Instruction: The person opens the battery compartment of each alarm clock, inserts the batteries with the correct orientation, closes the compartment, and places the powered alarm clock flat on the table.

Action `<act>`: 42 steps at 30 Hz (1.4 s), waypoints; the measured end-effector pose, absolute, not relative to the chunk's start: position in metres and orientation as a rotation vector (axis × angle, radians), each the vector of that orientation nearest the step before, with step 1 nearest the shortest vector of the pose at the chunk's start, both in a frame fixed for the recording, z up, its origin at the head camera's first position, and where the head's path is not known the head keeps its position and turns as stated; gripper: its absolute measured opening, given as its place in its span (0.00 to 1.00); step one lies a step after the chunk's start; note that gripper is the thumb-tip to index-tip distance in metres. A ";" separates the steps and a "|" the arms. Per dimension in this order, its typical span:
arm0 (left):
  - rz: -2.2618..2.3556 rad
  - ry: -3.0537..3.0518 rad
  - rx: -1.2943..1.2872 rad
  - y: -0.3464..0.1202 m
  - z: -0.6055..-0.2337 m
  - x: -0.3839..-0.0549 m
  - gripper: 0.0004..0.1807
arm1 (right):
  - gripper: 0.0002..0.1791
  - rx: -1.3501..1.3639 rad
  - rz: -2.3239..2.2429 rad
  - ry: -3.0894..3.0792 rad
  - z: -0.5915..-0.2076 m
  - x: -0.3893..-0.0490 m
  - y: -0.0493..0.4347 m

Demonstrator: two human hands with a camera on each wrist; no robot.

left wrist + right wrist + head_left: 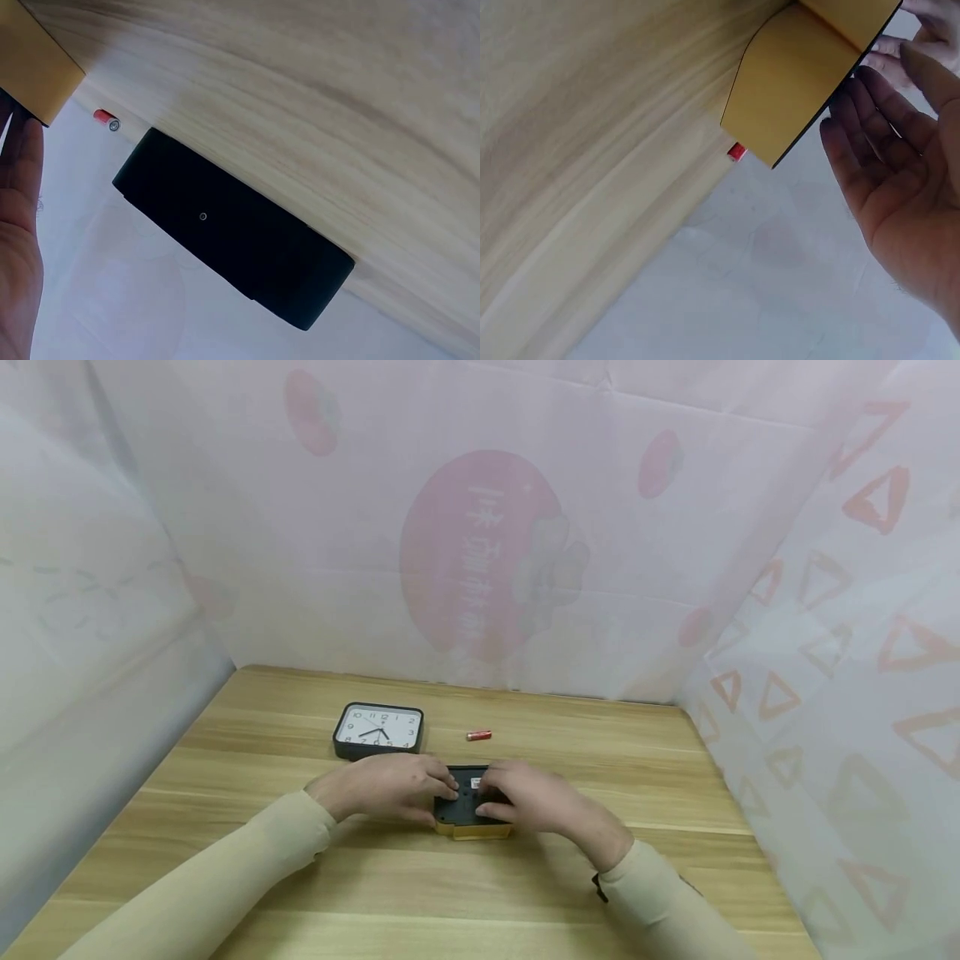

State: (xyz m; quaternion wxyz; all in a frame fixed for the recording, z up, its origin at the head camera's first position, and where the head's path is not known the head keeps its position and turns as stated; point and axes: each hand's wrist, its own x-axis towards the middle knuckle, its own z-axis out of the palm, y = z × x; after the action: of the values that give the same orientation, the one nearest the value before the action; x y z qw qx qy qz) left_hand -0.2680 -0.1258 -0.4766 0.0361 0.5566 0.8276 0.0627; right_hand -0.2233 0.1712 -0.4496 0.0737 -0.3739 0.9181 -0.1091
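Note:
A box-like clock (471, 831) with yellow sides lies on the table, its black back turned up and a small white label on it. My left hand (390, 783) holds it at the left, thumb by the side and fingertips on the back. From the right, my right hand (536, 797) reaches over the back, its thumb and bent fingers apart and the fingertips touching the black surface. The right wrist view shows nothing between those fingers (881, 135). What lies under the right palm is hidden in the head view.
A black-framed clock (378, 728) with a white dial lies face up behind my left hand. Beyond the yellow clock lies a red battery (478, 735). Printed cloth walls (637, 635) close off the wooden table (600, 735) at the back and both sides.

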 end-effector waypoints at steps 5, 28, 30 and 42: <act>0.220 2.547 1.646 -0.129 -0.476 -0.265 0.25 | 0.43 -0.998 -0.363 2.732 -0.451 -0.230 0.180; 0.438 2.577 1.484 -0.136 -0.470 -0.265 0.20 | 0.64 -0.954 -0.280 2.732 -0.467 -0.245 0.183; 0.494 2.602 1.439 -0.137 -0.468 -0.264 0.19 | 0.64 -0.965 -0.275 2.763 -0.466 -0.246 0.184; 0.993 2.779 1.073 -0.135 -0.459 -0.263 0.18 | 0.67 -1.003 -0.357 2.964 -0.456 -0.254 0.195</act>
State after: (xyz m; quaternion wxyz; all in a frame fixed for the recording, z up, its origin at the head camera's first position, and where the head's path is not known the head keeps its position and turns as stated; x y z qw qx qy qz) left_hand -0.2628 -0.1355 -0.4592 0.0006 0.3416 0.8850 0.3163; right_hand -0.2537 0.1950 -0.4565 -0.0039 -0.3185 0.9411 -0.1135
